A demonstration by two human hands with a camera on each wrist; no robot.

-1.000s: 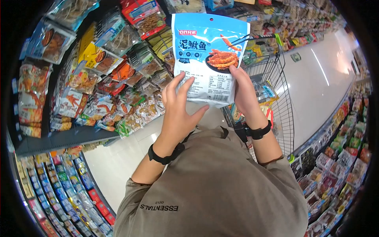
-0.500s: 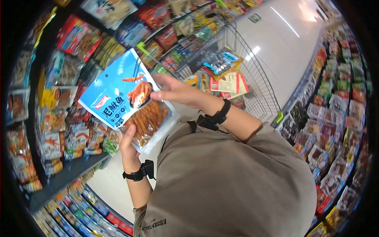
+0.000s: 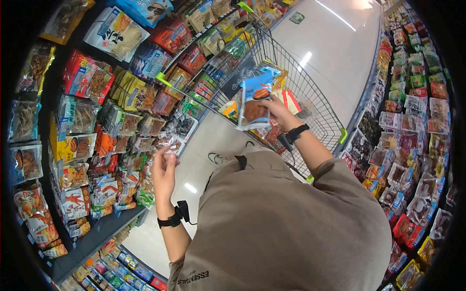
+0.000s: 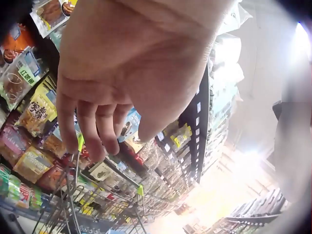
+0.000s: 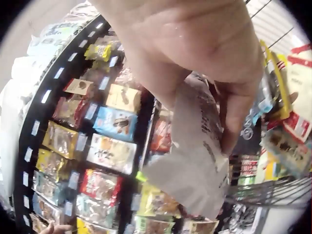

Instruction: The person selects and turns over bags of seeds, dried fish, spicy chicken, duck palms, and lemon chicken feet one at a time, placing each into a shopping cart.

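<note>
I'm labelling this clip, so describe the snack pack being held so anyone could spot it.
Find the wire shopping cart in the aisle. Above its basket, the right hand pinches a blue snack pouch with a clear window showing reddish-brown strips; it alone is held up in the air.

Blue snack packet [image 3: 256, 99] with a clear window showing reddish-brown strips, held upright, slightly tilted, over the shopping cart [image 3: 318, 104].

We stand in a supermarket aisle. Shelves [image 3: 92, 121] packed with bagged snacks and price tags line our left, more hanging packets [image 3: 412, 121] fill the right, a wire shopping cart [image 3: 310, 97] sits ahead, and a glossy tiled floor [image 3: 340, 43] runs far down between them.
</note>
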